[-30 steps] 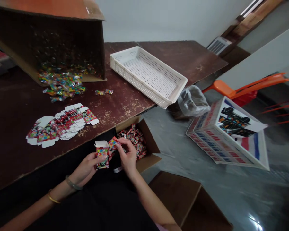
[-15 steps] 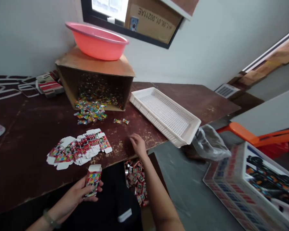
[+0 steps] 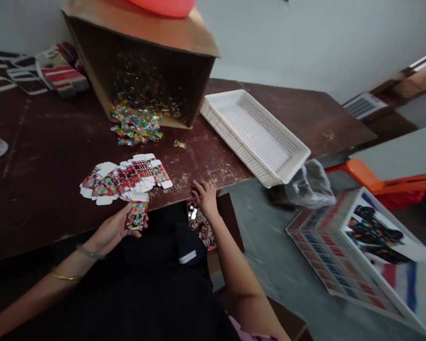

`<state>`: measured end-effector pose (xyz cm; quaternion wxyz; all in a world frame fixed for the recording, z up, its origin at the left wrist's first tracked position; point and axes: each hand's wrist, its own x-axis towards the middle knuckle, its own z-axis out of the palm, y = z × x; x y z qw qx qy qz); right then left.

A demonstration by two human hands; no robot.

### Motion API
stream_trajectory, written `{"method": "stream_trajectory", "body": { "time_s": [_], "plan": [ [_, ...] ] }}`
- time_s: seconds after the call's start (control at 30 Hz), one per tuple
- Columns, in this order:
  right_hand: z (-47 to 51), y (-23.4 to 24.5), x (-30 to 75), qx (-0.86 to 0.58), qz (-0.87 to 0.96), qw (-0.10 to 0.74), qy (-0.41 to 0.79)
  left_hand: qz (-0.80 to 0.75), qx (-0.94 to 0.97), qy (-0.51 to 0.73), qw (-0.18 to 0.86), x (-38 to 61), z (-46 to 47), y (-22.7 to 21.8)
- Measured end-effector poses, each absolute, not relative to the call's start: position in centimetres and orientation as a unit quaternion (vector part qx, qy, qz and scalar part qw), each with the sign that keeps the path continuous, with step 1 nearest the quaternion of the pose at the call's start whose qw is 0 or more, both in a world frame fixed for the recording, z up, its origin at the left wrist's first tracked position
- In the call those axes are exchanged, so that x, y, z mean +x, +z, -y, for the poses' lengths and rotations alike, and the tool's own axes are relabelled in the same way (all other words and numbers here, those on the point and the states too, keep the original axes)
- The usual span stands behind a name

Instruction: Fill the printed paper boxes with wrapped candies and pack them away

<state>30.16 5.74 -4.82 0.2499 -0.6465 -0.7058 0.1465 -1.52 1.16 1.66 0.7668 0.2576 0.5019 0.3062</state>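
My left hand (image 3: 119, 225) is closed round a small, colourful printed candy box (image 3: 137, 215), whose white top flap stands up. At the table's front edge, my right hand (image 3: 206, 198) has its fingers bent downward; whatever is under or between them is hidden. One wrapped candy (image 3: 180, 144) lies on the table beyond that hand. Left of it, a fanned row of flat printed boxes (image 3: 128, 177) rests on the wood. A pile of wrapped candies (image 3: 137, 124) spills from a cardboard carton (image 3: 199, 42) lying on its side.
A white perforated tray (image 3: 291, 173) sits at the table's right edge. Below the edge, an open carton holds many filled boxes (image 3: 202, 227). A clear plastic bag (image 3: 312, 187), an orange chair (image 3: 365, 175) and a large printed box (image 3: 341, 255) stand to the right.
My view has tilted downward and come closer. One of the two loose candies has gone from its spot on the table. My left hand still holds the candy box, now nearer the fanned boxes.
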Motion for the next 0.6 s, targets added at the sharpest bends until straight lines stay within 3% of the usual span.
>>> {"method": "stream_trajectory", "body": {
  "time_s": [0.27, 0.5, 0.6],
  "plan": [
    [1.0, 2.1, 22.1, -0.529, 0.68, 0.316, 0.398, -0.494, 0.359, 0.288, 0.738, 2.3, 0.9, 0.7],
    [-2.7, 3.6, 18.3, -0.506, 0.781, 0.264, 0.254, -0.526, 0.429, 0.275, 0.681, 2.0, 2.1, 1.4],
    [-3.2, 2.5, 17.1, -0.512, 0.79, 0.261, 0.214, -0.564, 0.392, 0.253, 0.681, 0.8, 2.3, -0.8]
  ]
}}
